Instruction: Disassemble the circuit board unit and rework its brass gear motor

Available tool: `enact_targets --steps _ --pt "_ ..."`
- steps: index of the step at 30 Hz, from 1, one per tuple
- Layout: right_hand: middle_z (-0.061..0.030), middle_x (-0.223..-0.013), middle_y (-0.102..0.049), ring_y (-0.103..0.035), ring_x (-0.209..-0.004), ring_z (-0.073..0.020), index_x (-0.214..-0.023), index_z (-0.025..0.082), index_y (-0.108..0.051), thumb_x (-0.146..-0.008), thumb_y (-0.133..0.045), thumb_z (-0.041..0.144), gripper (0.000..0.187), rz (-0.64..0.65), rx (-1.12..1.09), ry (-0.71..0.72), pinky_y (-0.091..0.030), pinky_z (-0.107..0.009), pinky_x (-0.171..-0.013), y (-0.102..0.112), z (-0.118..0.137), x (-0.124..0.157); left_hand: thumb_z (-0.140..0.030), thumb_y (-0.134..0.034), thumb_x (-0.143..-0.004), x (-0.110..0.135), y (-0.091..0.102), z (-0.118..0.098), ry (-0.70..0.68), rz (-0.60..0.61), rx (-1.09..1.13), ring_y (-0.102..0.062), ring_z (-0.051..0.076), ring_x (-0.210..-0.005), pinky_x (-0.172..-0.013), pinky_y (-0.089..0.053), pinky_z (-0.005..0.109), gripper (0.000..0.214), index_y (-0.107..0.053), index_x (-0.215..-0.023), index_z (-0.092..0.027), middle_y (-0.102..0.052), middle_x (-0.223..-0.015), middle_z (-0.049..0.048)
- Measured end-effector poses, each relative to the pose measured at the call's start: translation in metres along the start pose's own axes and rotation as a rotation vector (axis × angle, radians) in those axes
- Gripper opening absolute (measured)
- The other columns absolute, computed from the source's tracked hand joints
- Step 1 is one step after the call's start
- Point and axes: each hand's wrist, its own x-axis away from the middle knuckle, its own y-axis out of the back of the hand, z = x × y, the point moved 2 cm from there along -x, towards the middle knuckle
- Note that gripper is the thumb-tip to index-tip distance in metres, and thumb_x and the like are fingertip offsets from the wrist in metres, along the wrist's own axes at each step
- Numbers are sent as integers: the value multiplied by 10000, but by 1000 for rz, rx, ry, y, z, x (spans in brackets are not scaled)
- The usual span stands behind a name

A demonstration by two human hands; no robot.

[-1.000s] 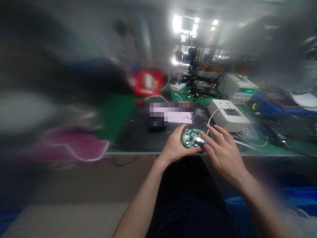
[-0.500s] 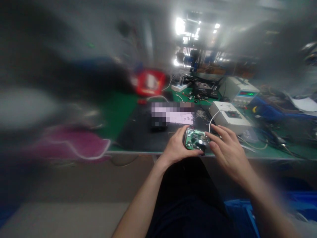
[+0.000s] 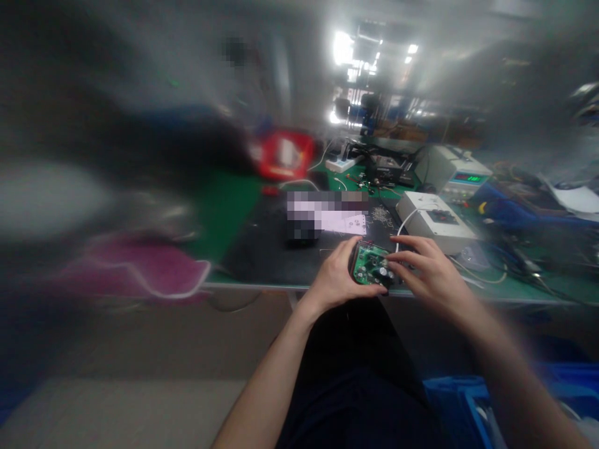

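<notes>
A small green circuit board [image 3: 370, 267] in a dark casing sits between both my hands, just above the front edge of the workbench [image 3: 243, 284]. My left hand [image 3: 334, 277] is wrapped round its left side, thumb over the top. My right hand [image 3: 428, 271] touches its right side with curled fingers, fingertips on the dark components. A black mat [image 3: 266, 240] lies on the bench behind the board.
A white box with a cable [image 3: 435, 218] stands right of my hands, a power supply with a lit display [image 3: 461, 171] behind it. A red object [image 3: 285, 154] and a magenta cloth [image 3: 140, 268] lie to the left. A blue bin [image 3: 468, 405] sits low right. Edges of the view are blurred.
The board has tilted slightly and my right hand has closed in on its right side, fingers curling more. My left hand keeps its hold.
</notes>
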Motion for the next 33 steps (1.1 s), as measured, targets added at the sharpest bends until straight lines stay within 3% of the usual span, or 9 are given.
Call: enact_targets --steps 7,17,33 --pt "-37 -1389 -517 -500 -1283 -218 -1153 238 -716 -1092 -492 394 280 -31 -37 -30 -463 -422 -1067 7 1 2 -512 -940 -606 0 0 0 -6 -4 1 -573 305 -1336 -1150 -466 432 1041 -430 -1480 -266 -574 -1442 82" --pt "-32 -1276 -577 -540 -1188 -220 -1014 212 -708 -1069 -532 415 274 -15 -32 -55 -469 -431 -1012 -3 -2 3 -512 -942 -610 1 0 -2 -37 19 11 -569 297 -1340 -1159 -463 428 1047 -419 -1485 -274 -566 -1449 74" --pt "3 -1255 -597 -557 -1160 -193 -977 251 -758 -1068 -555 402 269 2 -78 -114 -478 -388 -1000 7 9 -4 -478 -951 -595 0 0 0 -53 21 7 -558 306 -1351 -1170 -452 440 1049 -429 -1481 -264 -566 -1450 81"
